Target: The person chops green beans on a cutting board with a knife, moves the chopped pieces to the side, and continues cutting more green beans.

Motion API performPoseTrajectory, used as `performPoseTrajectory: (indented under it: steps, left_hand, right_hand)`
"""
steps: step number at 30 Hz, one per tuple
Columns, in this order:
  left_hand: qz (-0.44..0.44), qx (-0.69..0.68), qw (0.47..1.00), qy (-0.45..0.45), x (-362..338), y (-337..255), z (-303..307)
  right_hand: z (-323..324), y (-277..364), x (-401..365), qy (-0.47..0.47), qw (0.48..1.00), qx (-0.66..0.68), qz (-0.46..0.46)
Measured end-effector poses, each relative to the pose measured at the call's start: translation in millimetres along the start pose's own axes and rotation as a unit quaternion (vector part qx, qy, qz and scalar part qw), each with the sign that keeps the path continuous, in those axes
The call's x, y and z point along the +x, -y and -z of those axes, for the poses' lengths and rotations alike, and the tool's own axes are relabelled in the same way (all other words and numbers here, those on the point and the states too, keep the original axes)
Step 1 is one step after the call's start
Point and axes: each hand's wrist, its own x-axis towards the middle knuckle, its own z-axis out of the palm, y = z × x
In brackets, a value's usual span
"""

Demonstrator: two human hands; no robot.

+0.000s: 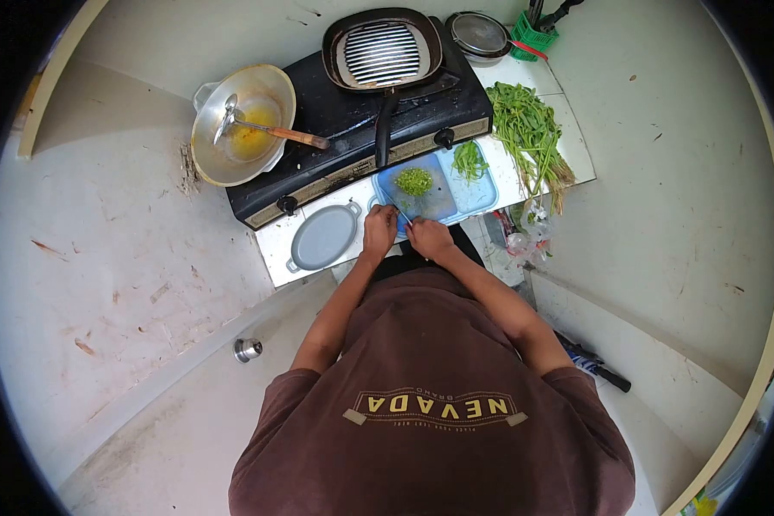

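My right hand (pixel 430 239) is closed around the handle of a knife (pixel 396 206), whose thin blade points up and left over the blue cutting board (pixel 444 193). Fingers curled, my left hand (pixel 380 230) presses at the board's near left edge beside the blade; what it pinches is too small to make out. A small heap of chopped green leaves (pixel 414 181) lies on the board beyond both hands. To the right, cut green stalks (pixel 469 161) rest in a light blue tray (pixel 488 191).
A black stove (pixel 318 112) carries a grill pan (pixel 382 50) and a wok (pixel 206 129) with a ladle (pixel 292 135). Left of my hands is a grey oval plate (pixel 325 236). Leafy greens (pixel 529 125), a strainer (pixel 479 34) and a green basket (pixel 531 39) stand right.
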Motion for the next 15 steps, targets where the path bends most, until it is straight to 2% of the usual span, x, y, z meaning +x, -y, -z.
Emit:
performPoseTrajectory:
  steps: [2, 6, 8, 15]
  left_hand:
    - [0.016, -0.02, 1.0, 0.003, 0, -1, 0]
    - [0.02, -0.037, 0.999, 0.012, -1, -4, 3]
    - [0.013, -0.021, 1.0, 0.011, -1, -2, 1]
    - [0.006, 0.001, 1.0, 0.017, -3, 0, 1]
  right_hand:
    - [9, 4, -11, 0.022, 0.999, -0.016, -0.023]
    - [3, 0, -15, 0.008, 1.0, -0.002, -0.023]
    - [-3, -1, -4, -0.023, 1.0, 0.007, -0.008]
    - [6, 1, -4, -0.001, 1.0, 0.005, -0.029]
